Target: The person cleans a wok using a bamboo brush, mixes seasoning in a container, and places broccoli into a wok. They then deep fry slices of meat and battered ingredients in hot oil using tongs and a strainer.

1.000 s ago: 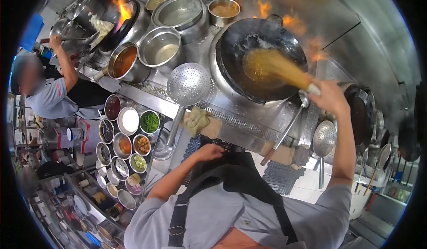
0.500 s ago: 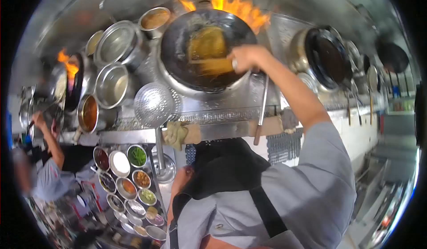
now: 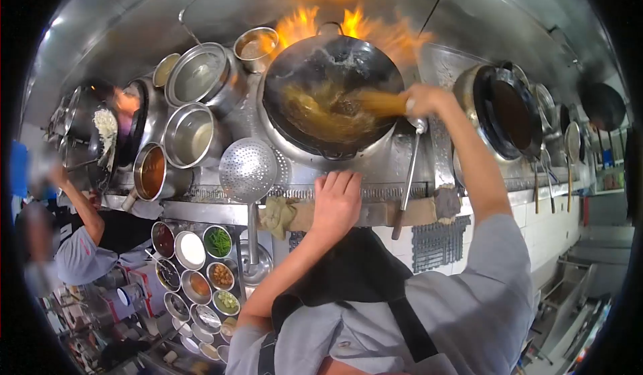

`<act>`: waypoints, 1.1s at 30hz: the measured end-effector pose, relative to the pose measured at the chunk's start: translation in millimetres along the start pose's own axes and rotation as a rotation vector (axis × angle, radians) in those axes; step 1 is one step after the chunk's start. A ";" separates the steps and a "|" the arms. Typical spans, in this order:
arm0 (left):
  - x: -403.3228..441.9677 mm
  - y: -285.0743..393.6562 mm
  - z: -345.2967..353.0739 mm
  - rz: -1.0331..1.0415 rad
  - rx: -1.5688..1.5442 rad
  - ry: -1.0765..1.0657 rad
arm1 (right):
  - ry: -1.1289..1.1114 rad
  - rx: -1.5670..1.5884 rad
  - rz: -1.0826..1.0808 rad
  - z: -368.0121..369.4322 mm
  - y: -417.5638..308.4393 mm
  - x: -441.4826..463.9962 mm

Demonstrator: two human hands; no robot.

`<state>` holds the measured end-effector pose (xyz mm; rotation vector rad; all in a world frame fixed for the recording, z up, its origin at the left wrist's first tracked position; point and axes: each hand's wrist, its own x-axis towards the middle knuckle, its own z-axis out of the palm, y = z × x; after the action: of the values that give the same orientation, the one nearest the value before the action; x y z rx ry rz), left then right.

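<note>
My right hand (image 3: 427,100) is closed around a bamboo wok brush (image 3: 380,103), its bristle end inside a black wok (image 3: 287,73). Yellowish-brown liquid (image 3: 305,122) swirls in the wok, and flames (image 3: 351,25) rise behind the rim. In front of the wok, my left hand (image 3: 338,201) is over the stove's front edge with fingers extended and nothing visible in it. A folded cloth (image 3: 278,217) lies to its left. A perforated skimmer (image 3: 248,169) rests left of the wok, and a long-handled ladle (image 3: 410,174) lies on the right.
Metal pots (image 3: 189,135) stand left of the wok, one with reddish sauce (image 3: 153,174). Another wok (image 3: 514,114) sits right. Several ingredient bowls (image 3: 191,249) stand at lower left. A co-worker's arm (image 3: 84,207) is at far left, near a second burner.
My left hand has risen from beside my waist to the stove's front edge. The brush has shifted within the wok, and the liquid has spread and swirled. The whole view has shifted slightly.
</note>
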<state>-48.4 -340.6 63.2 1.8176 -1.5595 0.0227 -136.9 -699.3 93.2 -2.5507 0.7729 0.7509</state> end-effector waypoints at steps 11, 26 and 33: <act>21.1 -80.6 80.7 -0.049 0.113 -0.177 | 0.178 -0.012 -0.016 53.9 -79.4 23.9; 22.2 -95.0 74.1 -0.026 0.100 -0.165 | 0.120 0.100 -0.188 46.5 -98.0 18.1; 25.4 -85.7 69.8 0.022 -0.009 0.136 | 0.422 0.141 0.102 35.2 -80.6 135.0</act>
<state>2.3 -399.1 -19.7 1.7540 -1.4818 0.1462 -6.8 -673.0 1.7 -2.5832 1.0508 0.1707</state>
